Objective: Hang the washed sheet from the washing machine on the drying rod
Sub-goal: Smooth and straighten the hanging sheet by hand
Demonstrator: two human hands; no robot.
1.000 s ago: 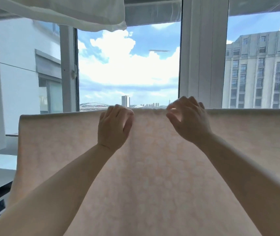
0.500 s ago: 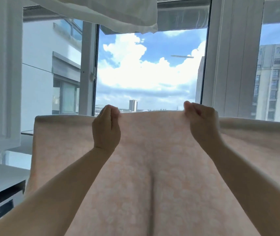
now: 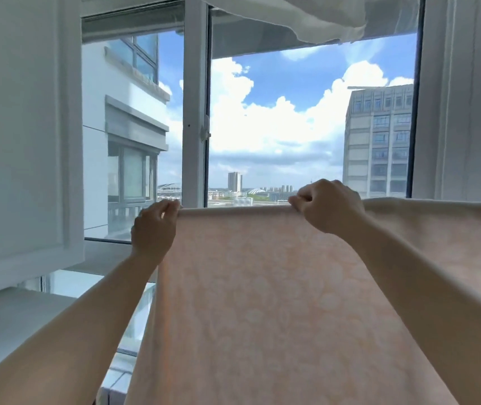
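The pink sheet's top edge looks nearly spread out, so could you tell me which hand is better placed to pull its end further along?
Probably the left hand: it pinches the pink sheet right at its end corner, while the right hand grips mid-edge.

The sheet (image 3: 277, 302) I hold is pale peach-pink, covered with a faint pattern of rounded, lighter blotches, almost white against the pink. Its top fold looks creamier, nearly beige. Above hangs a white cloth (image 3: 321, 21), plain and unpatterned. The window frame (image 3: 194, 112) is white, as is the cabinet door (image 3: 20, 127) at my left. Outside, the sky (image 3: 306, 74) is bright blue with white clouds, and the building (image 3: 379, 141) is grey.
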